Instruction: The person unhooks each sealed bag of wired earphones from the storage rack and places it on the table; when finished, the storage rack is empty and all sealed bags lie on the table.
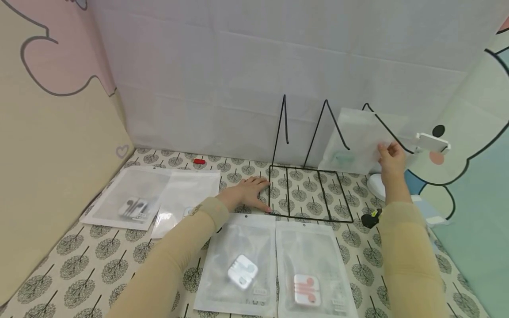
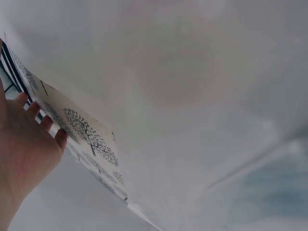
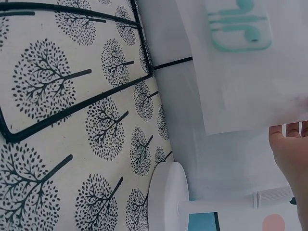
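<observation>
A frosted bag [image 1: 354, 137] with teal earphones [image 3: 240, 26] in a clear case hangs upright at the right end of a black wire rack [image 1: 300, 217]. My right hand [image 1: 391, 161] pinches this bag near its right edge; in the right wrist view, the fingertips [image 3: 291, 130] meet the bag's edge. At the rack's left side, my left hand [image 1: 250, 192] lies with fingers spread, touching or very close to the base wire. Pale translucent sheeting fills most of the left wrist view, with the left hand [image 2: 31, 149] at its left edge.
Two frosted bags lie in front, one with white earphones [image 1: 243, 271], one with pink earphones [image 1: 306, 289]. Two more bags [image 1: 137, 183] overlap at left. A small red object [image 1: 199, 161], a black-and-yellow item [image 1: 370, 219] and a white stand's round base [image 3: 166, 202] are nearby.
</observation>
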`<state>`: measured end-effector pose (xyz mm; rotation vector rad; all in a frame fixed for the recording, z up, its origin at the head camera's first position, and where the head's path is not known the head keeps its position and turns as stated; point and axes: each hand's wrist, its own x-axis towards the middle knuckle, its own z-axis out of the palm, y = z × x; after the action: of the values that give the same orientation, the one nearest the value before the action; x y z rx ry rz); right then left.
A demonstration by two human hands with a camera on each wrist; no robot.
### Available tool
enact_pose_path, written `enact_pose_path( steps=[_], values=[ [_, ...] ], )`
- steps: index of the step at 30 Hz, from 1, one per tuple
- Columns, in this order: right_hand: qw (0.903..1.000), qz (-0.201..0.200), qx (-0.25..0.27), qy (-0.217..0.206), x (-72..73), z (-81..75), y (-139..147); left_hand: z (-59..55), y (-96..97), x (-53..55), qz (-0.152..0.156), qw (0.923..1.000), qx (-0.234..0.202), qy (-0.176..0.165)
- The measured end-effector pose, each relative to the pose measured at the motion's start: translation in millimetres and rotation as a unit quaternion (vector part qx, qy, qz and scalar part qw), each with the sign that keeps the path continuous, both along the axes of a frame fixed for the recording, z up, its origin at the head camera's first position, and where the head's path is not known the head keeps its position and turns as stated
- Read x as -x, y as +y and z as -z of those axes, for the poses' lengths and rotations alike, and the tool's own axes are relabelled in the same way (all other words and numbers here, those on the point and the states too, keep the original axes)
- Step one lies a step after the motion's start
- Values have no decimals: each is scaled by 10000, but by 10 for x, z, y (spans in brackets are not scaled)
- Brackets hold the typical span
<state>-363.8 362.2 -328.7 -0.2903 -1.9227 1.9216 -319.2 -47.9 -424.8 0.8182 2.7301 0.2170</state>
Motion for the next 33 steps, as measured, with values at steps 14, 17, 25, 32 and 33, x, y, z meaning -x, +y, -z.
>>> enact_pose_path(
  steps=[14, 17, 25, 32, 33],
  values=[
    [9991, -53, 241, 347, -213, 25, 38, -35, -15, -38, -17, 10000, -30, -31],
    [9982, 180, 396, 404, -264, 18, 58, -39, -10, -38, 10, 10000, -23, -28],
    [9978, 535, -113, 371, -423, -76, 64, -45, -19, -38, -5, 10000, -48, -41],
    [9932, 765, 42, 875, -551, -134, 102, 1, -23, -16, 5, 10000, -87, -31],
    [9928, 836, 28, 860, -574, -146, 114, 8, -19, -11, 3, 9999, -114, -42]
  ],
)
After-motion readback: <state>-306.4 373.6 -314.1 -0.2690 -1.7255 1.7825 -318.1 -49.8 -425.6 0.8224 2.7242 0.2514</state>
